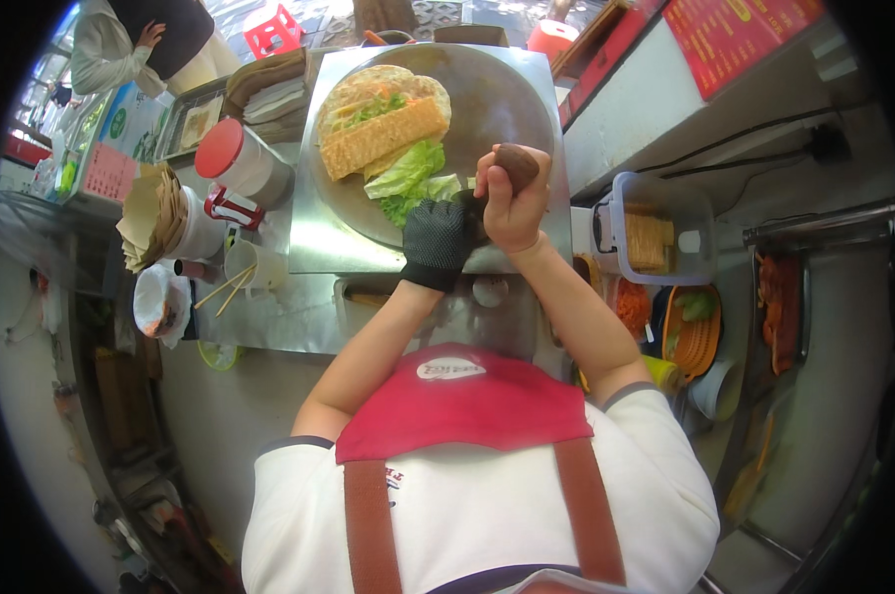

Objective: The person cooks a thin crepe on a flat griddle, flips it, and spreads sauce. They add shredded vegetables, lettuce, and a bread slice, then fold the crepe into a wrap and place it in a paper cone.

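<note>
On the round griddle [517, 94] lies a browned flatbread [368, 89], its front part folded over into a golden flap, with shredded carrot and greens [373, 111] showing. Green lettuce [413, 173] spills from its near right side. My left hand [436, 238], in a black mesh glove, is closed against the near edge of the lettuce, its fingertips hidden. Just right of it, my bare right hand [515, 203] is wrapped round the brown wooden handle [517, 163] of a tool. A dark blade-like part points down between my hands, mostly hidden.
At left stand a red-lidded tub [240, 153], brown paper bags [155, 223] and a white cup with chopsticks [254, 265]. To the right are a clear bin [705, 233], an orange basket [703, 346] and shredded carrot [629, 307]. Another person [121, 59] stands beyond the counter.
</note>
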Available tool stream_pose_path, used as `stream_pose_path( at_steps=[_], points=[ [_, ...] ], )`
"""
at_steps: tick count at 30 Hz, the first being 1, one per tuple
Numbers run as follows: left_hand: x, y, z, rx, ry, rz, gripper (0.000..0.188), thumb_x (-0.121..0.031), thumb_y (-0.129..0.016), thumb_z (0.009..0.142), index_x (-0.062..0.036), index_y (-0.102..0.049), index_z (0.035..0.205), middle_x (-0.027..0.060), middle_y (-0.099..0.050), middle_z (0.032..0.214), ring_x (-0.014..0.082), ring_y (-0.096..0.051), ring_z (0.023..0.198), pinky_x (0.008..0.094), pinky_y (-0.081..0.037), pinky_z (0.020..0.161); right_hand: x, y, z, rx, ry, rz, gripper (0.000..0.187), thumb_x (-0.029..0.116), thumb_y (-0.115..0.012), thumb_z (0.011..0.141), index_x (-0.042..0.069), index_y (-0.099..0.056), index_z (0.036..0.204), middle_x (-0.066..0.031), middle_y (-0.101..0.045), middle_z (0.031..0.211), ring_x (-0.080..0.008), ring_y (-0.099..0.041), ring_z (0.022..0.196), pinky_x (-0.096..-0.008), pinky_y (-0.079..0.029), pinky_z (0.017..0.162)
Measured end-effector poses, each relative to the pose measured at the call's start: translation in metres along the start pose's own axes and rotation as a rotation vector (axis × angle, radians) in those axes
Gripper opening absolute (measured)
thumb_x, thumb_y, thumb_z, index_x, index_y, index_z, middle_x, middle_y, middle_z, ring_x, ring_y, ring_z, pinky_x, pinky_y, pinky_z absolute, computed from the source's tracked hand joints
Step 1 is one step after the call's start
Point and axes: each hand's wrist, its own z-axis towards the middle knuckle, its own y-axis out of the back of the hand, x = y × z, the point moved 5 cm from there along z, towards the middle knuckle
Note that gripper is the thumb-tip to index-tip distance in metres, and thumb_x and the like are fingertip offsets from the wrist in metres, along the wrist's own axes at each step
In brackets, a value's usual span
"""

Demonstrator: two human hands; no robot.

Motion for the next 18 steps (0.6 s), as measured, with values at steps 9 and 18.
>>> stream_pose_path(
  at_steps=[9, 18],
  points=[
    [0.004, -0.002, -0.001, -0.016, 0.027, 0.041, 0.01, -0.021, -0.062, 0.07, -0.0112, -0.059, 0.067, 0.0123, -0.057, 0.063, 0.0319, -0.055, 0.06, 0.0428, -0.043, 0.055, -0.003, 0.001, 0.0, -0.018, 0.028, 0.115, 0.024, 0.022, -0.048, 0.095, 0.004, -0.038, 0.107, -0.0086, -0.051, 0.07, -0.0125, -0.046, 0.052, -0.0232, -0.04, 0.05],
    [0.002, -0.007, -0.019, 0.053, -0.033, 0.082, 0.009, -0.016, -0.061, 0.068, -0.008, -0.057, 0.071, 0.0136, -0.056, 0.071, 0.0341, -0.053, 0.072, 0.0439, -0.043, 0.066, -0.01, 0.001, 0.008, -0.015, -0.055, 0.22, 0.021, 0.019, -0.048, 0.095, 0.003, -0.04, 0.107, -0.0074, -0.053, 0.072, -0.0106, -0.048, 0.052, -0.0224, -0.042, 0.051]
  ],
)
